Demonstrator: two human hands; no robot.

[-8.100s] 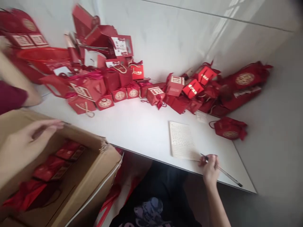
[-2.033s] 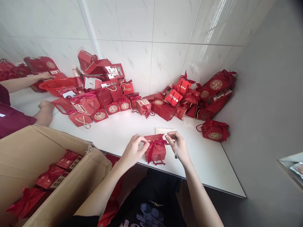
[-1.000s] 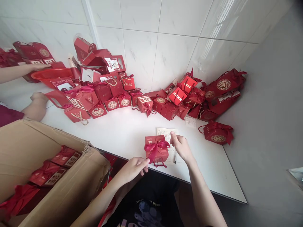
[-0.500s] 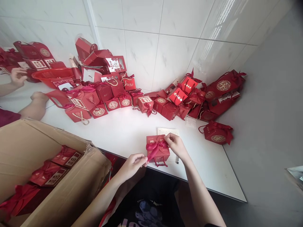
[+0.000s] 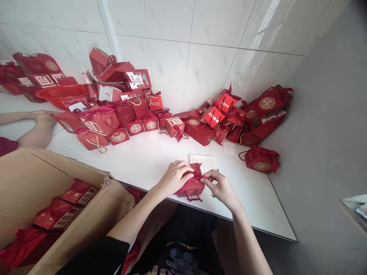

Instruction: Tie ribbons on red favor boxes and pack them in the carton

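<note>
A red gift box (image 5: pixel 190 189) with a twisted red cord handle sits at the table's front edge. A dark pink ribbon (image 5: pixel 197 175) is tied across its top. My left hand (image 5: pixel 176 177) reaches over the box's left side, its fingers and thumb closed on the ribbon near the knot and covering part of the bow. My right hand (image 5: pixel 220 187) pinches the ribbon between thumb and forefinger at the box's right side. Under and behind the box lies a sheet of written paper (image 5: pixel 208 162), and a pen is partly hidden by my right hand.
Red gift boxes (image 5: pixel 134 128) are piled along the wall, with more at the right (image 5: pixel 269 103). A red basin (image 5: pixel 61 93) stands at the left, near another person's arms (image 5: pixel 37 130). An open cardboard carton (image 5: pixel 86 214) holding ribboned boxes is at the front left.
My left hand has moved from the ribbon's lower left end up over the box to the knot. My right hand has shifted slightly lower. The other person's raised hand has come down.
</note>
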